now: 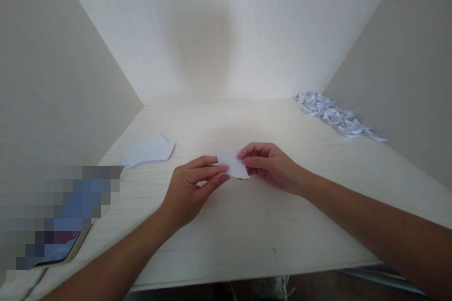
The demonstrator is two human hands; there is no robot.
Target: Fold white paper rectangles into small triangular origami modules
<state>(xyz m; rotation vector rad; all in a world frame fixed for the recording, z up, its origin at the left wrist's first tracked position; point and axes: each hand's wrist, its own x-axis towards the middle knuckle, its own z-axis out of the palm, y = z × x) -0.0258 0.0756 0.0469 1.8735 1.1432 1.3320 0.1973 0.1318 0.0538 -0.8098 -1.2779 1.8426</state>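
A small piece of white paper [231,162] is held between my two hands, just above the middle of the table. My left hand [194,183] pinches its lower left edge between thumb and fingers. On the other side, my right hand [270,164] grips the right edge, with some fingertips hidden behind the sheet. To the left lies a stack of white paper sheets [148,150] with uneven edges. A pile of folded white paper pieces [332,113] rests at the back right, against the side wall.
The pale table [226,235] is enclosed by a back wall [219,33] and two side walls. At the left edge stands a device with a dark rim [70,254], mostly blurred by pixels. Below the front edge, some cords or strings [286,287] show near the floor.
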